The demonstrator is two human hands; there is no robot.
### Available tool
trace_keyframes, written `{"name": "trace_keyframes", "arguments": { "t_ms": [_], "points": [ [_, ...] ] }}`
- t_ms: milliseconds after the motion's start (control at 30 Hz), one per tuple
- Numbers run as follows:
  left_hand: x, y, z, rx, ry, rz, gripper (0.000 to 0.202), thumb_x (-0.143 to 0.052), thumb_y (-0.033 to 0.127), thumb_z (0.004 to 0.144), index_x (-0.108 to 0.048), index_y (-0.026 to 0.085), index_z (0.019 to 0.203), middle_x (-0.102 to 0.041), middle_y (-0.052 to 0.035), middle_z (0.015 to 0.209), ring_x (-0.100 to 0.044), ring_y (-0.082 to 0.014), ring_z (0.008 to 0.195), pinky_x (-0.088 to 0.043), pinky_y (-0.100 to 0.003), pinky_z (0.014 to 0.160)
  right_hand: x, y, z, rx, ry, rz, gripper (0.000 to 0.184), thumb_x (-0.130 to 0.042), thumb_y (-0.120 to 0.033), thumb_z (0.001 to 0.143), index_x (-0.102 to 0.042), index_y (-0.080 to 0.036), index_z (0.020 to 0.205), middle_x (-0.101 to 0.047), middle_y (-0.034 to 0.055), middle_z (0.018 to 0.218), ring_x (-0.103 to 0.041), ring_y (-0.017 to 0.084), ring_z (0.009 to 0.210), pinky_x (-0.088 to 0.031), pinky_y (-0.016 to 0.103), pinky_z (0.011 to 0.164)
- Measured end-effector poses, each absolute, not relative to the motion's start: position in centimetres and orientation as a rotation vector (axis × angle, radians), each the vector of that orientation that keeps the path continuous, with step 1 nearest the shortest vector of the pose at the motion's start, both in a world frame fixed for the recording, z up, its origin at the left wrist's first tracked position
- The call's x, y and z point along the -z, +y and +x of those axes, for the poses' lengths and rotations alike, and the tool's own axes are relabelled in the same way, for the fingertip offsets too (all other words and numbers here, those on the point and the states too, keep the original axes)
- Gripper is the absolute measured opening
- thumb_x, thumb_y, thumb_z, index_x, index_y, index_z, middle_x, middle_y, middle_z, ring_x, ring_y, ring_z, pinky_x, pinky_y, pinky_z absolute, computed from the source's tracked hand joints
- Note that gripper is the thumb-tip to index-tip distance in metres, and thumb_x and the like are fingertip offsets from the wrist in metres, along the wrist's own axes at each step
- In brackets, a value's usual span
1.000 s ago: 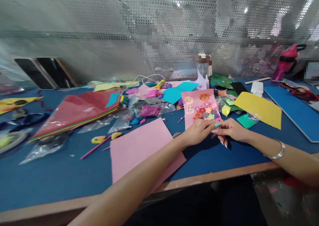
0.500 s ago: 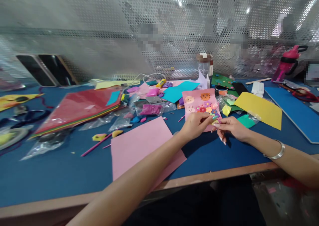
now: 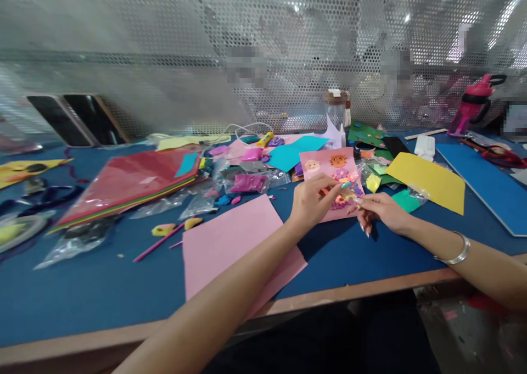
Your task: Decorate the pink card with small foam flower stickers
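My left hand (image 3: 308, 202) is pinched at the fingertips above a pink card (image 3: 309, 157). A small green spot shows at those fingertips; whether it is a nail or a held piece is unclear. Close by on the right, my right hand (image 3: 382, 210) has thumb and forefinger pressed together at a small yellowish bit (image 3: 351, 195), too small to name, its other fingers curled under. An orange cat face (image 3: 338, 161), a pale animal face (image 3: 312, 166) and several colourful flowers (image 3: 341, 174) decorate the card. My left hand hides part of it.
A larger pink sheet (image 3: 230, 242) lies under my left forearm. Yellow sheet (image 3: 428, 182), green packet (image 3: 407, 199) and blue board (image 3: 486, 182) are to the right. Behind are a turquoise sheet (image 3: 294, 151), clay packets (image 3: 249, 183) and a lidded jar (image 3: 335, 110). A purple stick (image 3: 158, 243) lies left.
My left hand has drawn back a little to the left, away from the right fingertips, now covering the lower-left animal face. My right hand has hardly moved.
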State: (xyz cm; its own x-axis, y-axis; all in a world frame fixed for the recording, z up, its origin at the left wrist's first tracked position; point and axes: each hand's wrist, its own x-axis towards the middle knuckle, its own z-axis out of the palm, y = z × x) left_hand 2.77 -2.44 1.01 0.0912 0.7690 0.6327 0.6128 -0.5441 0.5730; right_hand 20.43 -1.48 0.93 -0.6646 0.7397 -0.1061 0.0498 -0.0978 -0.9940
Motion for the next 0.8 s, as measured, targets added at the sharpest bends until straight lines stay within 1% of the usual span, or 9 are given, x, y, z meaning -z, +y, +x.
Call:
{"name": "trace_keyframes", "arguments": {
  "t_ms": [100, 200, 300, 400, 467, 533, 600, 700, 800],
  "points": [
    [-0.8, -2.3, 2.9, -1.338, 1.269, 2.194, 0.030, -0.044, 0.036, 0.082, -0.066, 0.015, 0.080, -0.065, -0.0065, 0.083, -0.059, -0.0132, 0.073, -0.044, -0.020, 0.059, -0.9, -1.6, 20.3, -1.779, -1.691, -0.877, 0.030, -0.054, -0.040, 0.073, -0.052, -0.012, 0.066, -0.056, -0.0005, 0.047, -0.053, 0.009, 0.036, -0.041, 0.022, 0.040],
    [-0.4, -2.2, 3.2, -1.225, 1.124, 2.222, 0.032, -0.045, 0.037, 0.082, -0.063, 0.013, 0.092, -0.064, -0.0103, 0.093, -0.059, -0.0166, 0.084, -0.046, -0.024, 0.068, -0.7, -1.5, 20.3, -1.772, -1.701, -0.867, 0.028, -0.053, -0.038, 0.074, -0.052, -0.012, 0.065, -0.057, 0.0001, 0.048, -0.054, 0.010, 0.037, -0.041, 0.022, 0.041],
    [-0.3, -2.3, 3.7, -1.123, 1.000, 2.261, 0.033, -0.045, 0.037, 0.082, -0.062, 0.012, 0.096, -0.064, -0.0108, 0.092, -0.059, -0.0164, 0.082, -0.046, -0.026, 0.072, -0.4, -1.4, 20.4, -1.815, -1.689, -0.811, 0.023, -0.053, -0.033, 0.072, -0.053, -0.011, 0.064, -0.058, 0.0013, 0.052, -0.055, 0.011, 0.040, -0.043, 0.023, 0.043],
    [-0.6, -2.7, 4.1, -1.036, 0.977, 2.259, 0.032, -0.043, 0.036, 0.083, -0.063, 0.012, 0.090, -0.065, -0.0069, 0.076, -0.058, -0.0132, 0.069, -0.045, -0.023, 0.064, -0.4, -1.5, 20.6, -1.855, -1.718, -0.731, 0.017, -0.057, -0.027, 0.067, -0.056, -0.011, 0.069, -0.060, 0.0018, 0.056, -0.057, 0.012, 0.044, -0.045, 0.025, 0.046],
    [-0.8, -3.0, 4.2, -0.968, 0.998, 2.230, 0.032, -0.041, 0.035, 0.084, -0.063, 0.012, 0.085, -0.064, -0.0048, 0.067, -0.056, -0.0115, 0.061, -0.043, -0.021, 0.058, -0.6, -1.7, 20.5, -1.795, -1.789, -0.742, 0.018, -0.060, -0.027, 0.066, -0.058, -0.011, 0.073, -0.060, 0.0004, 0.056, -0.057, 0.011, 0.045, -0.046, 0.024, 0.047],
    [-0.9, -3.2, 4.3, -0.932, 1.011, 2.216, 0.033, -0.039, 0.033, 0.085, -0.063, 0.011, 0.078, -0.062, -0.0035, 0.062, -0.055, -0.0105, 0.059, -0.042, -0.019, 0.056, -0.7, -1.9, 20.4, -1.689, -1.852, -0.796, 0.020, -0.062, -0.030, 0.066, -0.059, -0.011, 0.073, -0.057, -0.0018, 0.052, -0.055, 0.009, 0.042, -0.046, 0.023, 0.046],
    [-0.9, -3.3, 4.3, -0.948, 1.026, 2.240, 0.035, -0.038, 0.032, 0.085, -0.061, 0.011, 0.069, -0.060, -0.0020, 0.059, -0.053, -0.0091, 0.056, -0.039, -0.018, 0.053, -0.8, -2.1, 20.4, -1.616, -1.884, -0.838, 0.025, -0.062, -0.037, 0.067, -0.059, -0.011, 0.065, -0.055, -0.0026, 0.047, -0.052, 0.008, 0.039, -0.045, 0.021, 0.042],
    [-0.9, -3.5, 4.4, -0.983, 1.052, 2.314, 0.038, -0.036, 0.031, 0.085, -0.054, 0.012, 0.058, -0.052, 0.0011, 0.051, -0.046, -0.0067, 0.049, -0.034, -0.016, 0.048, -1.0, -2.0, 20.3, -1.618, -1.898, -0.845, 0.037, -0.061, -0.045, 0.065, -0.056, -0.012, 0.050, -0.054, -0.0013, 0.043, -0.052, 0.008, 0.036, -0.043, 0.021, 0.040],
    [-1.0, -3.3, 4.3, -0.997, 1.066, 2.366, 0.037, -0.033, 0.028, 0.086, -0.049, 0.013, 0.057, -0.047, 0.0021, 0.050, -0.042, -0.0062, 0.047, -0.032, -0.017, 0.047, -1.1, -1.9, 20.4, -1.645, -1.884, -0.850, 0.040, -0.061, -0.047, 0.065, -0.056, -0.011, 0.047, -0.054, 0.0004, 0.041, -0.052, 0.009, 0.036, -0.042, 0.021, 0.040]
  ]
}}
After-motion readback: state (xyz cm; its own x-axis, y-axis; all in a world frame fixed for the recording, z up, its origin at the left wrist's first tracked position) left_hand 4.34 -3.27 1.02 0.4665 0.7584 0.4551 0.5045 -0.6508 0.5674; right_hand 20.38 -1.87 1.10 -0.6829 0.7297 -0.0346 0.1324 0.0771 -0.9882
